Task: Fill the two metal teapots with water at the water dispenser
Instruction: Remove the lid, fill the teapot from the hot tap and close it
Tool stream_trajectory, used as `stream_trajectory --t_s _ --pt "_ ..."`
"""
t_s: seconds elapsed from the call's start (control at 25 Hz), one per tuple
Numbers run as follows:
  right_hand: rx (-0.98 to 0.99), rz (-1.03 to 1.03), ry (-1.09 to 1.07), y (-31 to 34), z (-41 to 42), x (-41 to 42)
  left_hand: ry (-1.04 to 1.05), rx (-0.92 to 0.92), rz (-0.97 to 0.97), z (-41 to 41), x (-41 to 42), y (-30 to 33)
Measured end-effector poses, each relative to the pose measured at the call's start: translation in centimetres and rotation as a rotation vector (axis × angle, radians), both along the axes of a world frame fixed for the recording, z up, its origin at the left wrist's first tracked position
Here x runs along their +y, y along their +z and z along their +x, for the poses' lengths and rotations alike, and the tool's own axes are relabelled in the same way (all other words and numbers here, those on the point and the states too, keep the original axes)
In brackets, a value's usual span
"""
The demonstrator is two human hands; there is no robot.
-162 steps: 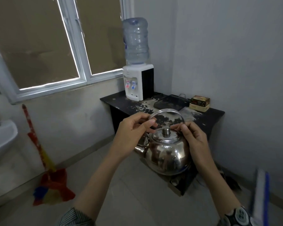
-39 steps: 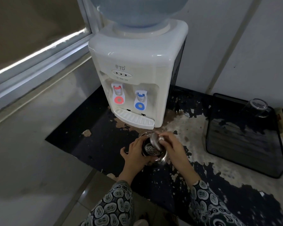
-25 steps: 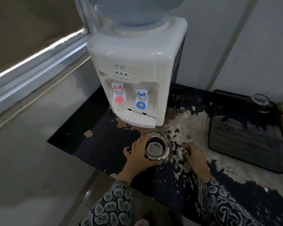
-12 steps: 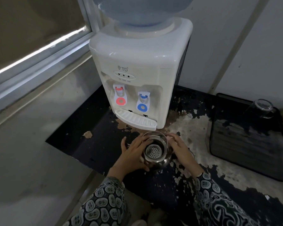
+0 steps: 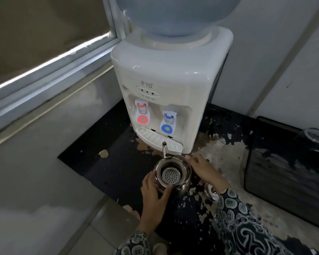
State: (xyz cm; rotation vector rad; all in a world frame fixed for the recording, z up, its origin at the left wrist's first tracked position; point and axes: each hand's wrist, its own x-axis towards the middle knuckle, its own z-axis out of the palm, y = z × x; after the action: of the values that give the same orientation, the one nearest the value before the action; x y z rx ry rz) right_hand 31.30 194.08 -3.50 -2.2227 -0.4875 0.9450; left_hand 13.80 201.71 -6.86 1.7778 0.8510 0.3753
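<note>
Teapot [image 5: 172, 176] lidless, spout far toward blue tap [image 5: 167, 122] | my left hand [image 5: 153, 190] cupping near-left wall, right hand [image 5: 206, 172] cupping right | I'd lift it far, under that tap.

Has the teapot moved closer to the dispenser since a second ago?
Yes. The teapot, held by both hands, has shifted toward the dispenser; its spout now reaches the drip tray below the blue tap.
</note>
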Motion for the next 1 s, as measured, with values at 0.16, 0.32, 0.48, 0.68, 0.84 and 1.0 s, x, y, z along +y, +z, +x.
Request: stream_trajectory --t_s 0.16,0.32,0.48,0.68,0.84,1.0 --pt "0.276 0.026 0.014 -0.8 -0.8 0.5 -0.115 0.034 -0.023 1.1 1.6 -0.1" --pt "0.462 0.025 -0.079 -1.9 -1.5 0.2 -0.168 0.046 -0.074 1.4 5.5 0.3" --pt "0.571 0.084 -0.175 -2.3 -2.3 1.3 -0.143 -0.055 -0.164 -0.5 5.5 -1.8" --pt "0.642 0.123 -0.247 -0.9 -3.4 3.9 -0.228 -0.083 0.121 0.0 7.3 -1.7" --pt "0.57 0.172 -0.268 0.8 -4.2 6.6 -0.163 -0.061 0.285 1.6 11.0 0.0" --pt "0.475 0.16 -0.236 2.0 -5.0 9.0 -0.199 -0.09 0.199 2.2 13.5 0.5"
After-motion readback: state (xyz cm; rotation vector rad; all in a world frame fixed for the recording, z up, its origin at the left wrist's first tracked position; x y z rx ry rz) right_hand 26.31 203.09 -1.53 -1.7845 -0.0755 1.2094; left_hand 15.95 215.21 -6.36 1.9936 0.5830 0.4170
